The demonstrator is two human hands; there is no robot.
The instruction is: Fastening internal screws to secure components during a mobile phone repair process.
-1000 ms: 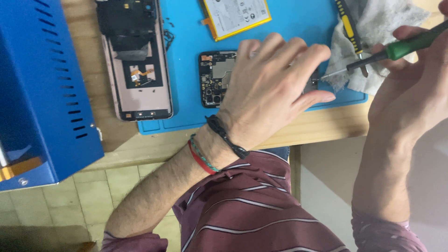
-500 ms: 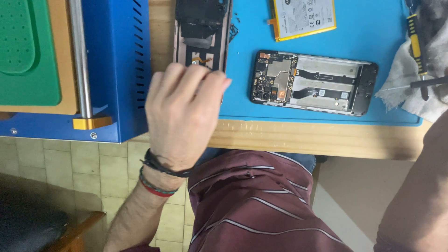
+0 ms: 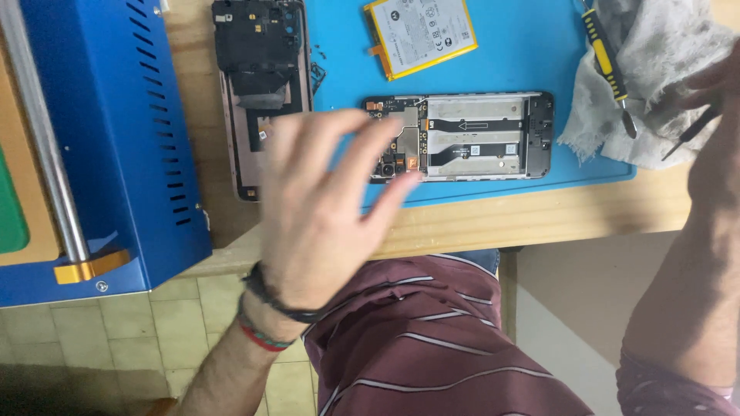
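The left hand hovers with the fingers spread open and holds nothing; it is blurred, and its fingertips lie over the left end of the opened phone. This phone lies flat, with its inner parts showing, on the blue mat on the wooden surface. The right hand, at 3 o'clock from the phone, is closed around a thin dark tool and rests on a white cloth. At 12 o'clock from the phone lies a yellow-edged battery. At 9 o'clock lies a pink back cover, and further left stands a blue metal machine. A yellow and black screwdriver lies beside the cloth.
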